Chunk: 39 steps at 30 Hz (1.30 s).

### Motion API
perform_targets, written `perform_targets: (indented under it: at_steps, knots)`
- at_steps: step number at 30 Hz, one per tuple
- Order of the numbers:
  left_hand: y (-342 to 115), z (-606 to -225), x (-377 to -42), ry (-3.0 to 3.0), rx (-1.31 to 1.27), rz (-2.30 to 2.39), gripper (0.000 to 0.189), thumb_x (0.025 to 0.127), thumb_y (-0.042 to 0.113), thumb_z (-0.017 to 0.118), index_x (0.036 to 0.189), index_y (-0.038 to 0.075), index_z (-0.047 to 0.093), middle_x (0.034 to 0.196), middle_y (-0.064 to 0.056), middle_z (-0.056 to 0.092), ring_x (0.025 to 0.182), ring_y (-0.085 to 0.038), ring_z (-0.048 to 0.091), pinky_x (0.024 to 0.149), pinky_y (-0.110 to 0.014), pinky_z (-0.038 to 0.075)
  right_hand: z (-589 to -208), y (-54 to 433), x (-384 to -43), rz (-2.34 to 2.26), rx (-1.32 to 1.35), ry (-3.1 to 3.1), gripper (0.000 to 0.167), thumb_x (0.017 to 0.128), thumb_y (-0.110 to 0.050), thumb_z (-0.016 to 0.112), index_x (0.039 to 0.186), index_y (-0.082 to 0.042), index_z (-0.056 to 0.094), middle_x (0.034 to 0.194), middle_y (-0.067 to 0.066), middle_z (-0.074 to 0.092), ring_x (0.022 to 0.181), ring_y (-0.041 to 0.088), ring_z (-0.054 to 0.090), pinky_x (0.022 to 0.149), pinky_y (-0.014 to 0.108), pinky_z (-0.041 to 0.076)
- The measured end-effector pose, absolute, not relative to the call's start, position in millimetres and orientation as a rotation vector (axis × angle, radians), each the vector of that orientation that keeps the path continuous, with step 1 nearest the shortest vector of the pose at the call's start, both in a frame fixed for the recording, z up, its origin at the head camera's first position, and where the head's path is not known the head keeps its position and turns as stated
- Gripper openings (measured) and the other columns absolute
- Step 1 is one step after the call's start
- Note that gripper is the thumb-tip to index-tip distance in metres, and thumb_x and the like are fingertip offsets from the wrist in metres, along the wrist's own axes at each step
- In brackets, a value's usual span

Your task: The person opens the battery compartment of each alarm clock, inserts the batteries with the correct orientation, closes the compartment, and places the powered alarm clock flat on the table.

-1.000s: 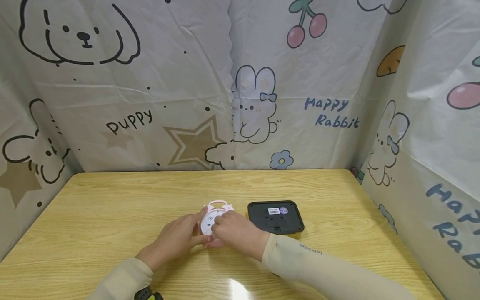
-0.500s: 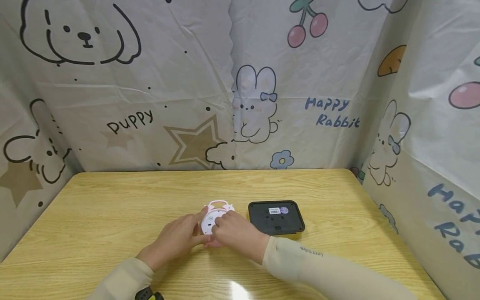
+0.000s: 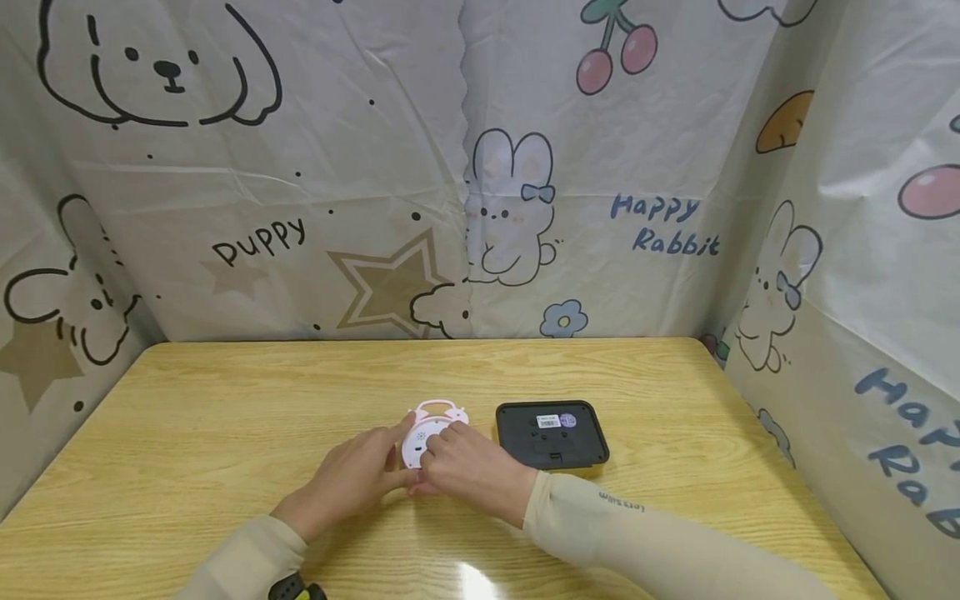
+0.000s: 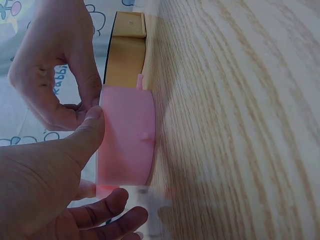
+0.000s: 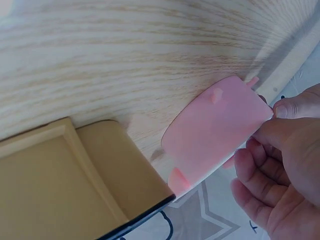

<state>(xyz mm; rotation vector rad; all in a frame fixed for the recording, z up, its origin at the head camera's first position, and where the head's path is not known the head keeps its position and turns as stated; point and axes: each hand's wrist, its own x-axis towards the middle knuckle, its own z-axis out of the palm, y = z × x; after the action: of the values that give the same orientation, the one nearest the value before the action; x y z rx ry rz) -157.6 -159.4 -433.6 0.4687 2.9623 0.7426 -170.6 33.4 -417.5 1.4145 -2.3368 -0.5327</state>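
Note:
A pink twin-bell alarm clock (image 3: 415,451) lies face down on the table, its white back up and its handle pointing away. My left hand (image 3: 352,477) grips the clock's left side, thumb at the near edge and fingers toward the bells. Over the right part of the back, my right hand (image 3: 477,468) has its fingers curled, with thumb and fingertips pinching at the back near the lower edge. The exact part pinched is hidden. In the left wrist view the pink casing (image 4: 127,137) stands between the left thumb and fingers; the right wrist view shows its small feet.
A yellow-sided rectangular device with a black back (image 3: 551,437) lies just right of the clock, stickers uppermost. The wood-grain table (image 3: 225,400) is bounded by a printed cloth (image 3: 360,167) behind and at both sides.
My right fingers shift very slightly left and nearer on the clock's back. The left hand keeps its grip, and the clock and black-backed device stay put.

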Motion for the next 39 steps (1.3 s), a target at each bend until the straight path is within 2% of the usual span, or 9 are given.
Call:
perform_targets:
  at_steps: [7,16,23,31,39]
  knots:
    - [-160.4,-432.5,-156.4,2.951,0.456,0.76,0.083,0.085,0.038,0.08,0.153,0.008,0.044,0.071,0.011,0.05,0.059,-0.005,0.043,0.052,-0.023,0.035,-411.8,30.0,-175.9,-0.399,1.42,-2.577,0.031,0.097,-0.049,0.06,0.094,-0.022,0.076,0.089,-0.008,0.073,0.08,0.007,0.067,0.075,0.023,0.053]
    - [-160.9,-432.6,-156.6,2.94,0.45,0.767,0.083,0.085,0.04,0.08,0.153,0.009,0.044,0.069,0.01,0.051,0.057,-0.005,0.043,0.051,-0.023,0.035,-413.3,26.8,-175.8,-0.402,1.419,-2.552,0.035,0.095,-0.054,0.059,0.091,-0.024,0.078,0.084,-0.01,0.072,0.074,0.005,0.063,0.072,0.021,0.051]
    - [-160.6,-431.7,-155.5,2.94,0.456,0.767,0.083,0.084,0.039,0.08,0.153,0.009,0.044,0.07,0.01,0.051,0.059,-0.006,0.043,0.052,-0.023,0.035,-411.9,27.1,-174.2,-0.387,1.424,-2.574,0.033,0.097,-0.051,0.059,0.095,-0.024,0.078,0.087,-0.01,0.073,0.077,0.005,0.065,0.076,0.022,0.053]
    - [-159.7,-431.4,-155.9,2.948,0.45,0.772,0.084,0.083,0.038,0.081,0.153,0.008,0.044,0.07,0.01,0.051,0.059,-0.005,0.043,0.052,-0.023,0.036,-414.4,29.1,-175.8,-0.386,1.41,-2.577,0.031,0.097,-0.049,0.059,0.095,-0.023,0.077,0.089,-0.009,0.073,0.08,0.005,0.066,0.075,0.02,0.053]
    - [-159.4,-430.9,-155.5,2.935,0.445,0.784,0.085,0.083,0.04,0.081,0.153,0.008,0.044,0.071,0.01,0.051,0.061,-0.006,0.044,0.053,-0.024,0.036,-415.1,29.9,-175.5,-0.388,1.429,-2.573,0.015,0.094,-0.035,0.068,0.098,-0.023,0.077,0.092,-0.009,0.073,0.082,0.005,0.066,0.076,0.02,0.053]
